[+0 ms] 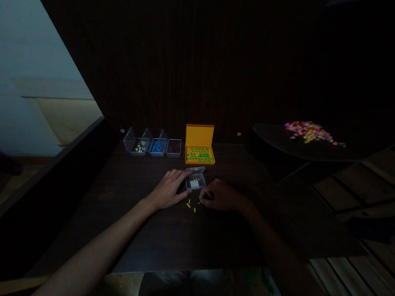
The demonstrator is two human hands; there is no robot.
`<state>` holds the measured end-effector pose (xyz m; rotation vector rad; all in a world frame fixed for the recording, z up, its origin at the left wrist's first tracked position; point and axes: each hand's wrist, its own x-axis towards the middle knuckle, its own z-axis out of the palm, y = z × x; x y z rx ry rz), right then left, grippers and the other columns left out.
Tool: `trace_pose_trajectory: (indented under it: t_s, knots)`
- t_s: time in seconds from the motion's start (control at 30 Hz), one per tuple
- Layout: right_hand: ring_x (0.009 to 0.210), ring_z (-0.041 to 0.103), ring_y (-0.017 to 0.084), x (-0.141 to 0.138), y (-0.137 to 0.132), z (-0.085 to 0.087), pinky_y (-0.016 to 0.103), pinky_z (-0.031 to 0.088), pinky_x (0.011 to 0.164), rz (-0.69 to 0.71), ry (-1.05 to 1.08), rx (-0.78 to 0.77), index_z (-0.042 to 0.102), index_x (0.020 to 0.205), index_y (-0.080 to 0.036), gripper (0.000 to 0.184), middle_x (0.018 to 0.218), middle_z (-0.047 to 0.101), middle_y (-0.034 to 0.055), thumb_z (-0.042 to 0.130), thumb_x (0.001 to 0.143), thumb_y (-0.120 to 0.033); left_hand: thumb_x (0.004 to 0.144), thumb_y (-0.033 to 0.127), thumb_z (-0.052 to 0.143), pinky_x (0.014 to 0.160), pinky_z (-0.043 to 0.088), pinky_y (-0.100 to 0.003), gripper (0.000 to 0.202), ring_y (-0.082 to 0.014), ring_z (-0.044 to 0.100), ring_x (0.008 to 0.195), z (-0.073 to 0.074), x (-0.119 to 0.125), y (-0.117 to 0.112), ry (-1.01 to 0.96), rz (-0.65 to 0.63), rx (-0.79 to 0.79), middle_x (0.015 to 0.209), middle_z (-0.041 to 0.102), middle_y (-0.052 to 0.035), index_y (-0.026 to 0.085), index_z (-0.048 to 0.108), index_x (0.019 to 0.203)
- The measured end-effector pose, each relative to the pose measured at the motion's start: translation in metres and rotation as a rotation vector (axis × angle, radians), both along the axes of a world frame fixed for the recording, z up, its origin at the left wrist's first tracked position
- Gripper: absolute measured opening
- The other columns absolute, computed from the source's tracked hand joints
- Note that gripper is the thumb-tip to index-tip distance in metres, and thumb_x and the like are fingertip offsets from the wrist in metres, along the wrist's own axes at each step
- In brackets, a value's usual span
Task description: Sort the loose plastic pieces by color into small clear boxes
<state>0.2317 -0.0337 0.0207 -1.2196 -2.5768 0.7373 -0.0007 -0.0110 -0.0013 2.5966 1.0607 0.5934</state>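
A small clear plastic box (pixel 200 182) lies on the dark table with its lid raised at the back. A few yellow pieces and a white patch show inside it. My left hand (pixel 171 190) grips the box's left side, fingers at the back and thumb at the front corner. Just right of the box, my right hand (pixel 218 195) is closed in a pinch low over the table. Whatever is between those fingertips is too small and dark to make out. Several loose yellow pieces (pixel 188 205) lie in front of the box, near the right fingertips.
Behind my hands stands an open yellow case (pixel 199 162) with green pieces. To its left are three clear boxes, holding cream pieces (pixel 140 146), blue pieces (pixel 157 146) and dark red pieces (pixel 174 147). A pink and yellow pile (pixel 308 131) sits on a shelf at right.
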Motion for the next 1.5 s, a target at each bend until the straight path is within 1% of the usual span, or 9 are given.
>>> trace_pose_trajectory:
  t_s: [0.1,0.17,0.3,0.47,0.7,0.93,1.1,1.23,1.5]
  knots:
    - [0.063,0.056,0.012,0.0021,0.0015,-0.0015,0.024,0.038,0.069,-0.026,-0.019,0.037,0.073,0.086,-0.02,0.013,0.064,0.061,-0.0024,0.067,0.075,-0.022,0.09,0.043,0.049,0.1,0.039,-0.046,0.054,-0.0277,0.049,0.116,0.0005,0.0001,-0.0005,0.0,0.003,-0.004,0.128,0.055,-0.012,0.021,0.039,0.139]
    - [0.067,0.056,0.013,0.0034,0.0024,-0.002,0.025,0.038,0.071,-0.045,-0.029,0.047,0.073,0.092,-0.022,0.019,0.067,0.061,-0.002,0.068,0.074,-0.022,0.091,0.044,0.048,0.101,0.039,-0.045,0.054,-0.0276,0.049,0.116,0.0002,-0.0001,-0.0005,0.005,0.004,-0.003,0.129,0.055,-0.0121,0.02,0.04,0.138]
    - [0.067,0.056,0.013,0.0041,0.0025,-0.0013,0.026,0.038,0.073,-0.051,-0.048,0.04,0.073,0.1,-0.024,0.026,0.069,0.061,-0.0022,0.069,0.074,-0.023,0.091,0.043,0.049,0.101,0.039,-0.045,0.054,-0.0276,0.048,0.117,-0.0006,-0.0006,0.0,0.002,-0.003,-0.004,0.131,0.054,-0.0114,0.02,0.039,0.138]
    - [0.064,0.056,0.012,0.0033,0.0011,-0.0008,0.024,0.037,0.068,-0.028,-0.047,0.001,0.074,0.091,-0.021,0.018,0.064,0.06,-0.0028,0.068,0.075,-0.023,0.091,0.043,0.049,0.101,0.039,-0.045,0.054,-0.0275,0.049,0.117,-0.0001,0.0,-0.0001,0.006,0.001,-0.002,0.129,0.054,-0.0118,0.02,0.039,0.139]
    - [0.065,0.057,0.012,0.0054,0.0013,-0.0016,0.025,0.039,0.07,0.01,-0.013,0.001,0.073,0.085,-0.02,0.012,0.067,0.064,-0.002,0.068,0.076,-0.025,0.091,0.044,0.048,0.101,0.039,-0.046,0.055,-0.0278,0.048,0.117,0.0006,-0.0005,-0.0005,-0.006,-0.003,-0.011,0.129,0.054,-0.0117,0.022,0.038,0.14]
    - [0.064,0.058,0.012,0.0055,0.0014,-0.0039,0.024,0.04,0.07,0.01,-0.006,0.003,0.074,0.089,-0.02,0.015,0.066,0.064,-0.0018,0.07,0.075,-0.025,0.09,0.043,0.049,0.1,0.04,-0.047,0.054,-0.0281,0.049,0.117,0.0004,-0.0004,-0.0004,-0.011,-0.003,-0.013,0.128,0.055,-0.0114,0.023,0.039,0.139]
    - [0.065,0.059,0.012,0.0063,0.003,-0.0047,0.024,0.042,0.069,0.059,0.04,-0.047,0.075,0.098,-0.02,0.022,0.076,0.07,0.001,0.068,0.078,-0.025,0.09,0.043,0.049,0.101,0.039,-0.047,0.054,-0.0278,0.049,0.117,-0.0008,-0.0004,0.0002,-0.002,-0.001,-0.005,0.129,0.054,-0.0115,0.022,0.039,0.139]
    - [0.066,0.06,0.013,0.006,0.0037,-0.0038,0.024,0.043,0.069,0.094,0.085,-0.09,0.076,0.096,-0.02,0.019,0.08,0.073,0.0029,0.066,0.081,-0.025,0.09,0.043,0.049,0.101,0.038,-0.046,0.054,-0.0277,0.049,0.118,-0.0005,-0.0002,0.0,-0.002,0.001,-0.006,0.129,0.054,-0.0117,0.022,0.038,0.139]
    - [0.067,0.059,0.012,0.0032,0.0045,-0.0042,0.023,0.043,0.066,0.131,0.111,-0.051,0.077,0.095,-0.019,0.018,0.079,0.068,0.0033,0.068,0.081,-0.026,0.091,0.044,0.048,0.1,0.039,-0.046,0.053,-0.0278,0.049,0.116,0.0015,0.0001,-0.0004,-0.007,-0.001,-0.014,0.13,0.054,-0.0116,0.023,0.039,0.139]
